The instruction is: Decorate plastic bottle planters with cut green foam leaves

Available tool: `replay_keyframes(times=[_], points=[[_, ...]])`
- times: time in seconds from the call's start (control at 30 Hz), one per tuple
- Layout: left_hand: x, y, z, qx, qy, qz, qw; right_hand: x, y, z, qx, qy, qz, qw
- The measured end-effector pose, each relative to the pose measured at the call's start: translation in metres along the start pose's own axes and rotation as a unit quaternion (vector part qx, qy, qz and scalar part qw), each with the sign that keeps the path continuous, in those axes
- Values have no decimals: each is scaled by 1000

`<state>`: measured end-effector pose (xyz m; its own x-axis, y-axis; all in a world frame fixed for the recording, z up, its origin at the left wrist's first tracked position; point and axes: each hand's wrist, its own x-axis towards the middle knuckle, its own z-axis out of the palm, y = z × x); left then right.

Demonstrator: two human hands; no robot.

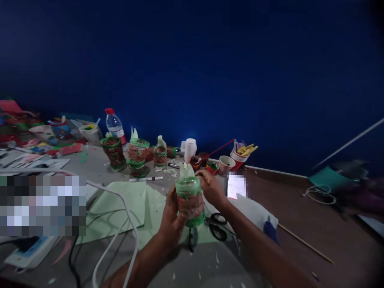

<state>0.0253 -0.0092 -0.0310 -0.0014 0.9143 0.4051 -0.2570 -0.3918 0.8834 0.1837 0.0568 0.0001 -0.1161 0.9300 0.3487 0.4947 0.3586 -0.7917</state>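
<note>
My left hand (pixel 171 224) is wrapped round a painted cup (pixel 191 204) that looks cut from a plastic bottle, green at top and bottom with a brown band. Pale green paper strips (pixel 186 171) stand up from its rim. Curled fingers of my right hand (pixel 211 186) are at the far right of the rim, close to the strips; what they pinch is hidden. Scissors with black handles (pixel 218 227) lie just right of the cup. Similar painted cups (pixel 138 154) stand behind to the left, some with paper strips.
Pale green paper sheets (pixel 120 204) lie on the grey table at left. A white cable (pixel 133 228) loops across the front left. A water bottle (pixel 115 126), a white jar (pixel 190 149), paint cups (pixel 227 164) and a lit phone (pixel 236 186) stand or lie farther back.
</note>
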Motion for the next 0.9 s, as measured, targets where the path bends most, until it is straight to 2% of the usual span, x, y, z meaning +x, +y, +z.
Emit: replay_keyframes(times=[0.1, 0.13, 0.23, 0.3, 0.37, 0.53, 0.77, 0.9], points=[[6, -3, 1, 7, 8, -66, 998, -24, -4, -30, 45, 23, 54, 997], [7, -5, 1, 11, 10, -85, 996, -35, -8, -36, 100, 24, 82, 991], [8, -13, 3, 56, 2, -80, 995, -65, -22, -45, 235, 5, 135, 963], [8, -16, 4, 84, -16, -63, 994, -78, -31, -47, 263, -8, 154, 952], [9, -17, 5, 102, -28, -57, 993, -85, -36, -46, 239, -2, 147, 960], [9, -13, 8, 101, -51, -83, 990, -89, -36, -40, 157, 52, 64, 984], [3, -5, 15, 49, -148, -98, 983, -98, -35, -33, 202, 8, 130, 971], [3, -3, 16, 20, -154, -117, 981, -98, -34, -32, 159, -11, 116, 980]])
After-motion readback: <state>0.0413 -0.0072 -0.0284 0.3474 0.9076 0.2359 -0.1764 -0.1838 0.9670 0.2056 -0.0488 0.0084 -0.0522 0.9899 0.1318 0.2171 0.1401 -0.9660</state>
